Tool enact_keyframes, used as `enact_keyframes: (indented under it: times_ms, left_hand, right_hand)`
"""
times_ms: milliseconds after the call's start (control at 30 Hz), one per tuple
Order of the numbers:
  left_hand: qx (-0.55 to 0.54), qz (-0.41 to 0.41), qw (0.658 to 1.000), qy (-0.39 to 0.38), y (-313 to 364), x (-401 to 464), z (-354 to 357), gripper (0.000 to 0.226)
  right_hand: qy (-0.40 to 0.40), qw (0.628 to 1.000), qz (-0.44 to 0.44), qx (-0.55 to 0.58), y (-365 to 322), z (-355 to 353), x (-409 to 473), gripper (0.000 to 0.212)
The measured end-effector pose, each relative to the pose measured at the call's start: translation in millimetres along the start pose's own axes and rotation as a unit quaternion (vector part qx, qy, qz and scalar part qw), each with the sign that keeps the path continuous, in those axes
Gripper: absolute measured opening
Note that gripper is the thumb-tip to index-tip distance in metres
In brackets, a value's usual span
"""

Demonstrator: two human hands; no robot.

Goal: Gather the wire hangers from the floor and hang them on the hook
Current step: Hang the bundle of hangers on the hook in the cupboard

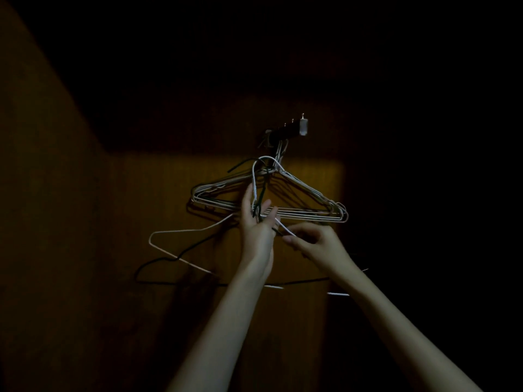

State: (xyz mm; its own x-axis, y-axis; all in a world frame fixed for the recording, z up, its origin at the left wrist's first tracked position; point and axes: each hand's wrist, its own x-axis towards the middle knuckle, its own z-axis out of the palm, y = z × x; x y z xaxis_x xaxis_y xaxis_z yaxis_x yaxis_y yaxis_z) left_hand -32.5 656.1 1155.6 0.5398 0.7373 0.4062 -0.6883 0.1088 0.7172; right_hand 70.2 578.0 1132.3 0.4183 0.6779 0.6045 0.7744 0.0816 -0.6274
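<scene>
A bunch of white wire hangers [297,205] already hangs from the hook rack [285,131] on the dim wooden wall [311,176], while my left hand [256,222] grips the necks of a white hanger [181,230] and a dark hanger [158,267] just below them, and my right hand [317,241] pinches their wire.

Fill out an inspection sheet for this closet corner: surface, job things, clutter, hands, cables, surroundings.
Surface: wooden wall panel, dimly lit; floor not in view.
Job's things: a bundle of white wire hangers hangs from the hook rack. A loose white hanger and a dark hanger hang lower, tangled at the hands.
Clutter: nothing seen.
Hands: left hand holds the necks of the loose hangers; right hand pinches a white wire beside it.
Cables: nothing seen.
Surroundings: side wall at left; everything else too dark to tell.
</scene>
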Motion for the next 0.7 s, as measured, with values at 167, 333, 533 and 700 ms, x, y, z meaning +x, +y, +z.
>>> enact_keyframes:
  times_ms: [167,333,533,700]
  left_hand:
    - [0.024,0.024,0.999,-0.013,-3.0,-12.1,-6.6,0.056]
    - [0.033,0.038,0.999,-0.013,0.2,-15.3,-5.7,0.049]
    - [0.026,0.016,0.999,0.017,-0.7,-29.1,-10.2,0.039]
    - [0.044,-0.015,0.999,0.011,-0.8,-51.0,-14.5,0.037]
  right_hand:
    - [0.056,0.998,0.0,0.026,-4.5,-12.8,-4.2,0.013]
    - [0.046,0.998,0.009,0.036,-9.7,-20.4,-10.1,0.011]
    - [-0.013,0.999,0.027,0.043,-13.8,-28.2,-17.7,0.006]
    - [-0.033,0.987,0.03,0.154,-38.8,-24.4,-8.9,0.019]
